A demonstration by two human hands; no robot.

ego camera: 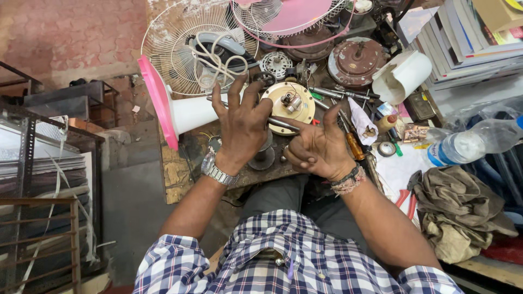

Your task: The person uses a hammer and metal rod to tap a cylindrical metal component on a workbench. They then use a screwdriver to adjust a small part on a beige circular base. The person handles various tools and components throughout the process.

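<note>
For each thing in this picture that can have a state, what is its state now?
left hand: fingers spread, open, resting on the metal rod.
right hand: fingers curled, pinching the rod.
fan motor: uncovered, lying on the bench.
pink fan: lying on its side.
plastic bottle: lying flat, capped.
screwdriver: lying unused.
red pliers: lying on paper.

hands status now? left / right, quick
Left hand: open, fingers spread, resting over a thin metal rod.
Right hand: fingers curled, pinching the same rod's end.

Thin steel shaft (283, 124) — level, crossing before a cream motor housing (289, 103)
</note>
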